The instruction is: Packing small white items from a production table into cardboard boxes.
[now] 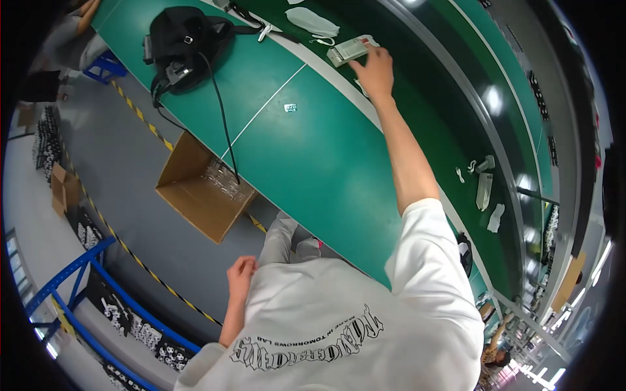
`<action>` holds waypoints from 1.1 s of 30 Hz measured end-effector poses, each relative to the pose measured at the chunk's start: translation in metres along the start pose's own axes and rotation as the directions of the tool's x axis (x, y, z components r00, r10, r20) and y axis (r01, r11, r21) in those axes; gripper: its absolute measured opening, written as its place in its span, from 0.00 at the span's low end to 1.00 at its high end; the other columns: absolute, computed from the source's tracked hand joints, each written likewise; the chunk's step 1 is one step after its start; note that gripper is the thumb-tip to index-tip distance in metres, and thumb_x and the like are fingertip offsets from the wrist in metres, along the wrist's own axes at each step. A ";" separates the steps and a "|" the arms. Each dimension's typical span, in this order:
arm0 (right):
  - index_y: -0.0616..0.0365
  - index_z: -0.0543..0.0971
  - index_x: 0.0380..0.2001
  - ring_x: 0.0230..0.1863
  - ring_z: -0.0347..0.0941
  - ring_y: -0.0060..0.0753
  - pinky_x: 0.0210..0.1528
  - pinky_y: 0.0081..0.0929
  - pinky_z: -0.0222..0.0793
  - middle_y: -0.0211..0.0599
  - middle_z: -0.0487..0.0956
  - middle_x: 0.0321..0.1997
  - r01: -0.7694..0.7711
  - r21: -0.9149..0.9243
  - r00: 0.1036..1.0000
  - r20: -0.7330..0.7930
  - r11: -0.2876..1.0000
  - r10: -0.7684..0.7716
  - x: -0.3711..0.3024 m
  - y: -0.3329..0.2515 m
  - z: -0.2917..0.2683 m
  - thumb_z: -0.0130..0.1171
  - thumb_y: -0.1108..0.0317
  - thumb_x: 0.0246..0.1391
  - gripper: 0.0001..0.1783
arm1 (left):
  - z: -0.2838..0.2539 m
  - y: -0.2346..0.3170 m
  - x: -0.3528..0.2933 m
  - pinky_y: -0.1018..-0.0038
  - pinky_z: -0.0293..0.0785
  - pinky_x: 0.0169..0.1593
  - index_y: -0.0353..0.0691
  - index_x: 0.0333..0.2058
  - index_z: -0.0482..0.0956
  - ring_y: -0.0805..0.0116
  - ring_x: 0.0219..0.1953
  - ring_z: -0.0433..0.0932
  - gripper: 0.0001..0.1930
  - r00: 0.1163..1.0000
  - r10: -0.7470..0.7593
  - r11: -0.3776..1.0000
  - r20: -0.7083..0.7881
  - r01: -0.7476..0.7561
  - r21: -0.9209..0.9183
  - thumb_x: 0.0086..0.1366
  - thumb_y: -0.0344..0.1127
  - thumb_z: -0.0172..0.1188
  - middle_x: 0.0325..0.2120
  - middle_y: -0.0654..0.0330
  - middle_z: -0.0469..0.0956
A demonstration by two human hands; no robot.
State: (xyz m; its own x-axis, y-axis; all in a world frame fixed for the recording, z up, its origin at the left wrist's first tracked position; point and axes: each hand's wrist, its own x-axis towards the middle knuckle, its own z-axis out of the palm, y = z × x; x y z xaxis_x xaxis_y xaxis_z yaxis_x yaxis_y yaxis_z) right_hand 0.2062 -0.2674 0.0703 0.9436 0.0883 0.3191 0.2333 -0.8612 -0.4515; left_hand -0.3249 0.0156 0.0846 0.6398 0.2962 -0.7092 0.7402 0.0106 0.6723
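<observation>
My right arm stretches forward over the green workbench to the dark green conveyor belt. There my right hand grips the near end of a small, pale oblong box, thumb on one side and fingers on the other. The box is on the belt, beside a white plastic sleeve and a short white cable. Low at my left side, away from the bench, hangs my left hand. Its fingers are loosely curled, and nothing shows in them.
A black backpack with a trailing black cable lies on the workbench, near a small shiny packet. Below stands an open cardboard box holding clear plastic. Another pale box lies farther right on the belt.
</observation>
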 end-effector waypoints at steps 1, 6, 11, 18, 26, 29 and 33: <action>0.52 0.75 0.53 0.54 0.70 0.50 0.53 0.44 0.69 0.46 0.74 0.53 0.190 -0.195 0.981 -0.001 0.962 -0.194 0.012 -0.008 0.017 0.66 0.58 0.45 0.30 | -0.007 -0.017 0.000 0.76 0.75 0.34 0.36 0.38 0.81 0.75 0.30 0.77 0.09 0.998 -0.050 0.999 -0.037 0.050 -0.008 0.68 0.32 0.53 0.27 0.63 0.79; 0.51 0.72 0.57 0.59 0.66 0.49 0.55 0.47 0.66 0.46 0.73 0.55 0.290 -0.163 0.956 0.004 0.943 -0.293 0.065 -0.006 0.080 0.63 0.55 0.46 0.33 | -0.023 -0.063 0.012 0.76 0.75 0.33 0.37 0.38 0.80 0.74 0.29 0.78 0.10 0.968 -0.241 0.970 -0.068 0.240 -0.030 0.69 0.34 0.52 0.27 0.62 0.80; 0.49 0.67 0.62 0.60 0.66 0.49 0.56 0.47 0.66 0.45 0.71 0.57 0.185 -0.315 0.921 0.386 0.931 -0.052 0.116 0.010 0.098 0.60 0.50 0.48 0.37 | -0.012 -0.088 0.016 0.77 0.74 0.32 0.37 0.38 0.81 0.75 0.28 0.78 0.09 0.935 -0.350 0.924 -0.062 0.333 -0.187 0.68 0.32 0.52 0.26 0.61 0.80; 0.46 0.71 0.59 0.53 0.73 0.52 0.52 0.43 0.70 0.45 0.76 0.53 0.393 -0.223 0.898 0.301 0.892 -0.320 0.153 -0.028 0.138 0.60 0.49 0.51 0.32 | 0.019 -0.128 -0.015 0.77 0.74 0.31 0.38 0.38 0.81 0.74 0.26 0.77 0.09 0.888 -0.441 0.884 -0.131 0.404 -0.235 0.68 0.33 0.52 0.26 0.62 0.80; 0.53 0.85 0.37 0.42 0.80 0.44 0.47 0.34 0.73 0.41 0.84 0.38 0.098 0.245 0.985 0.117 0.965 -0.130 0.160 0.007 0.124 0.62 0.52 0.50 0.18 | 0.027 -0.155 -0.062 0.76 0.75 0.31 0.39 0.37 0.81 0.74 0.26 0.77 0.10 0.856 -0.482 0.844 -0.188 0.396 -0.361 0.69 0.33 0.50 0.27 0.62 0.80; 0.52 0.85 0.38 0.41 0.80 0.44 0.46 0.34 0.73 0.42 0.84 0.38 -0.042 0.359 0.992 -0.098 0.932 0.082 0.147 0.020 0.072 0.62 0.57 0.51 0.15 | 0.032 -0.158 -0.063 0.74 0.76 0.32 0.40 0.38 0.81 0.71 0.28 0.79 0.11 0.813 -0.545 0.806 -0.207 0.440 -0.396 0.67 0.32 0.49 0.28 0.61 0.81; 0.55 0.84 0.37 0.41 0.79 0.48 0.45 0.36 0.72 0.44 0.83 0.38 -0.027 0.329 0.978 -0.186 0.944 0.093 0.163 0.057 0.035 0.59 0.55 0.54 0.16 | 0.046 -0.139 -0.044 0.74 0.76 0.33 0.39 0.38 0.81 0.72 0.29 0.79 0.11 0.848 -0.498 0.842 -0.180 0.424 -0.332 0.67 0.32 0.49 0.28 0.62 0.80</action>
State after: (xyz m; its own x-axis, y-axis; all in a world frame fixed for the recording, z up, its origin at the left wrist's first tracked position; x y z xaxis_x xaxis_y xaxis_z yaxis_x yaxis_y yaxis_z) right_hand 0.3813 -0.2843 0.0673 0.9010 -0.0871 0.4249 0.2716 -0.6504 -0.7093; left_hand -0.4466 -0.0428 0.0128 0.1372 0.4177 -0.8981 0.8261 0.4520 0.3364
